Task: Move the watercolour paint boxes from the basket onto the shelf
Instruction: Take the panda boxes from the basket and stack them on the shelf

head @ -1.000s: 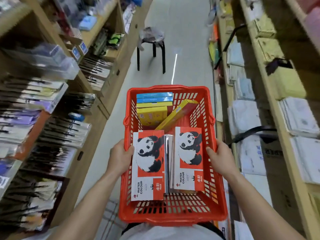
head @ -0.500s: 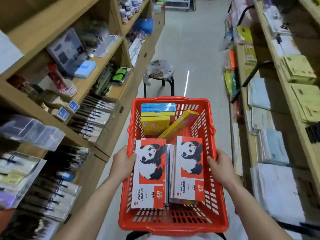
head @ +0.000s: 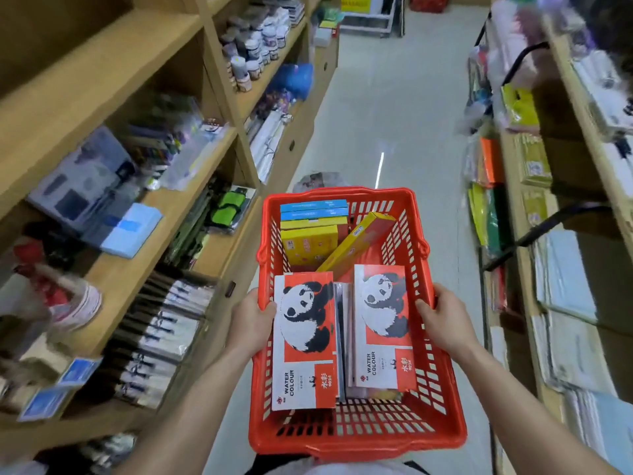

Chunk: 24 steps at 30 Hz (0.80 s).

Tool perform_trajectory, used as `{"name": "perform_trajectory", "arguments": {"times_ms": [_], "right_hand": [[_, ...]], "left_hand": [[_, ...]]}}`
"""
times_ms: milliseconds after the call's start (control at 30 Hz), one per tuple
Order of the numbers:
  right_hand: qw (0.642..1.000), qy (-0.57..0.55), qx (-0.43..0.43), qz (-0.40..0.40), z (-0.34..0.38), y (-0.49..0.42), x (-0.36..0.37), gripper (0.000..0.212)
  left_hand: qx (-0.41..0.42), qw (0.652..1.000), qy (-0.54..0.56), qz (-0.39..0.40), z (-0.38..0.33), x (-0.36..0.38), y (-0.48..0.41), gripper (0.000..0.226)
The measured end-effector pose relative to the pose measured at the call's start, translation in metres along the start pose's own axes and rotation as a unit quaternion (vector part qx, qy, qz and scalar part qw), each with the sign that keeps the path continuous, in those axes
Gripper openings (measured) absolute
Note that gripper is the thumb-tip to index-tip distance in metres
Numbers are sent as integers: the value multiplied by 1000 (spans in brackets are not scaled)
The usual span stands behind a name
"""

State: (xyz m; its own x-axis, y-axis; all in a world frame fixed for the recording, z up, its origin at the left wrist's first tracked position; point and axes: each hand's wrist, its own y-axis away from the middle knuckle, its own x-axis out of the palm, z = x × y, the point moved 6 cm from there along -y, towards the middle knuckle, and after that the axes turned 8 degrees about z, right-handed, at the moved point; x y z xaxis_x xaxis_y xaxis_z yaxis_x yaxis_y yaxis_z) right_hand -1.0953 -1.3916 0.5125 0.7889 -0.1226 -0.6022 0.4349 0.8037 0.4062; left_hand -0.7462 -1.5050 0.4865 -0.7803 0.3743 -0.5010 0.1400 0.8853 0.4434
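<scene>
1. Your left hand [head: 251,325] is closed on the left rim of the red basket [head: 356,437], thumb hooked over the edge and touching the left panda box [head: 305,341].
2. Your right hand [head: 442,322] is closed on the right rim, thumb inside the basket, just beside the right panda box [head: 382,327]. Both forearms run back toward you at either side of the basket.
3. Between your hands: the two panda boxes lie face up, both printed "WATER COLOUR". Each looks to top a stack; how many lie beneath cannot be told. Between them stand thin silvery packs [head: 342,337] on edge.
4. Just beyond your hands, still inside the basket: a yellow box [head: 310,246] lies flat on the left, and a long yellow box [head: 359,243] leans diagonally toward the right wall.
5. At the far wall of the basket: two blue boxes [head: 313,209], with yellow edges showing below them.
6. Left of your left hand: a wooden shelf [head: 113,269] with brush packs [head: 161,330] nearest, and a pale blue pack [head: 132,231] further off. The picture here is blurred.
7. Right of your right hand: another shelf unit [head: 527,337] with paper pads [head: 568,303].
8. Far ahead of both hands: jars [head: 253,49] on the left shelving and a pale aisle floor [head: 387,108].
</scene>
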Motion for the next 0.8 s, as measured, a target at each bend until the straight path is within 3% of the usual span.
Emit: {"name": "perform_trajectory", "arguments": {"times_ms": [400,800], "right_hand": [[1000,0,8,-6,125,-304,-7,17],[999,-1,45,15,130,-596,29,17]], "left_hand": [[0,999,-33,12,-125,-36,-315,20],[-48,998,-46,15,-159,11,-590,19]]}}
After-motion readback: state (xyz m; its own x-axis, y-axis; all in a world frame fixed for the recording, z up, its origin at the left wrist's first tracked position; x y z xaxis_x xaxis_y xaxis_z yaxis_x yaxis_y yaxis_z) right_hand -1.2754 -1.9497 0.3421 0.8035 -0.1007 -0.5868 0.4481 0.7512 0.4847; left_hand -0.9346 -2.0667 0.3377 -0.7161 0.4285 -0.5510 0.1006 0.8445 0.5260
